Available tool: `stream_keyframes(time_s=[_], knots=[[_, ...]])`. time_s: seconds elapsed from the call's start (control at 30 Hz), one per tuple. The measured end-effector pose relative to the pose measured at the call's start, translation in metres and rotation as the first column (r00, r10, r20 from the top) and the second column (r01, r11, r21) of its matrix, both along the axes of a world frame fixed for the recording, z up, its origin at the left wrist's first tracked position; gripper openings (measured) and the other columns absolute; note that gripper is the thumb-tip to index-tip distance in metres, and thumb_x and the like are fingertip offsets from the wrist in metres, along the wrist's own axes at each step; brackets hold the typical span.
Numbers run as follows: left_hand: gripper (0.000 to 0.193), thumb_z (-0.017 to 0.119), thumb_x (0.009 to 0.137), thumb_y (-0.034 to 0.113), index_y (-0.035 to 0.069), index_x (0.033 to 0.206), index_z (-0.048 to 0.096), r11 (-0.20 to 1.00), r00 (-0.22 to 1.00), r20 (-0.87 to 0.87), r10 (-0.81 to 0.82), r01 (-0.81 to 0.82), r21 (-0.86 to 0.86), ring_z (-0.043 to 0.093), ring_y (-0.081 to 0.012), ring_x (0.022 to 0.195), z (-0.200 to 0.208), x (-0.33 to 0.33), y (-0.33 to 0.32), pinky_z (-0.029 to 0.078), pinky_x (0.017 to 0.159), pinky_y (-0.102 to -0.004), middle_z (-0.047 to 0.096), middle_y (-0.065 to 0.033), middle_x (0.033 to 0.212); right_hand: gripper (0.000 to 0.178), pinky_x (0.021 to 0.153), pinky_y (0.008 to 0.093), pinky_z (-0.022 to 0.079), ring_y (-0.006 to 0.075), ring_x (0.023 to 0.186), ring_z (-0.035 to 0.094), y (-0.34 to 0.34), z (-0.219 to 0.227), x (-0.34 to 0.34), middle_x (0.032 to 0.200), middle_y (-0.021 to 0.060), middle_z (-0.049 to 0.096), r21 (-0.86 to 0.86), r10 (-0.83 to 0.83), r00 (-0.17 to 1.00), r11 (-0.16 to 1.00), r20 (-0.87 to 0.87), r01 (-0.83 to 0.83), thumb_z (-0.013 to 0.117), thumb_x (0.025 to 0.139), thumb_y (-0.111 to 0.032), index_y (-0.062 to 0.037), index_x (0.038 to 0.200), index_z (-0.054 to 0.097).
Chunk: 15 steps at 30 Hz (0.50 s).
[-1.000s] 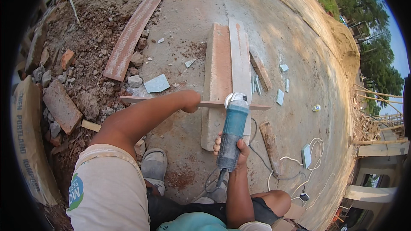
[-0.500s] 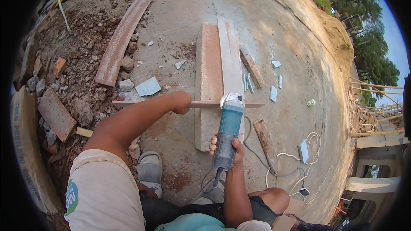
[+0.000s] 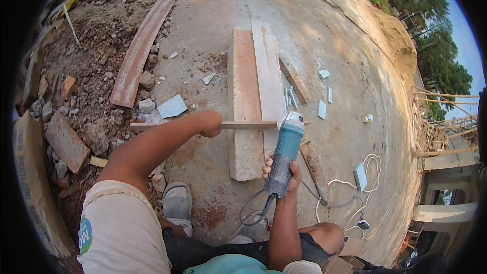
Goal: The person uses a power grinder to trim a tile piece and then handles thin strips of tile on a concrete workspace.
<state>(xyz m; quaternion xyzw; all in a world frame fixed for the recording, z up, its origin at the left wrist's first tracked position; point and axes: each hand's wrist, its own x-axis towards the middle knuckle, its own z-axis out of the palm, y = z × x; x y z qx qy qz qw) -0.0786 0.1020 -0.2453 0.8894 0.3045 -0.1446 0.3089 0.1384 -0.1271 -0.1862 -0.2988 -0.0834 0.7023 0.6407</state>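
Note:
My right hand [image 3: 284, 172] is wrapped round the body of a teal and dark grey angle grinder [image 3: 287, 144]. Its white-guarded head rests at the right part of a thin reddish-brown strip [image 3: 248, 125], which looks like stone or tile on edge. Closed on that strip, left of the support, is my left hand [image 3: 209, 123]. The strip lies crosswise over a pale concrete block [image 3: 241, 91] and a long grey tile plank [image 3: 268, 71] on top of it. The disc's contact with the strip is hidden by the guard. A cord runs from the grinder's rear.
Light-blue tile offcuts [image 3: 172, 106] lie around the block. Wooden pieces [image 3: 314, 167] and a white cable [image 3: 375, 172] are on the right. On the left are a rubble heap [image 3: 101, 61], a long reddish plank [image 3: 143, 53], a broken brick [image 3: 67, 142] and a paper sack [image 3: 38, 182].
The grinder has moved right along the strip, from above the grey plank toward the strip's right end, and now tilts more. My left hand keeps its hold on the strip.

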Motion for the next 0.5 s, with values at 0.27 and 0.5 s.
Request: stream_keyframes(time_s=[0.27,0.5], knots=[[0.033,0.066,0.080,0.029,-0.004,0.083,0.068,0.999,1.000,0.005,-0.028,0.028,0.015,0.065,-0.0401,0.081,-0.002,-0.004,0.003,0.052,0.075,-0.0454,0.066,-0.0249,0.082,0.071,0.072,0.0413,0.054,0.0312,0.084,0.061,-0.002,-0.001,0.023,0.099,0.0210,0.057,0.056,-0.077,0.996,0.995,-0.042,0.079,0.068,0.080,-0.046,0.0089,0.121,0.046],[0.034,0.066,0.079,0.029,-0.004,0.083,0.067,0.999,0.999,-0.006,-0.031,0.031,0.004,0.065,-0.0410,0.080,-0.002,-0.011,0.005,0.052,0.074,-0.0459,0.066,-0.0252,0.081,0.079,0.069,0.0391,0.051,0.0264,0.081,0.056,-0.004,-0.003,0.041,0.098,0.0187,0.053,0.041,-0.143,0.989,0.989,0.047,0.141,0.068,0.079,-0.052,0.0096,0.121,0.042]])
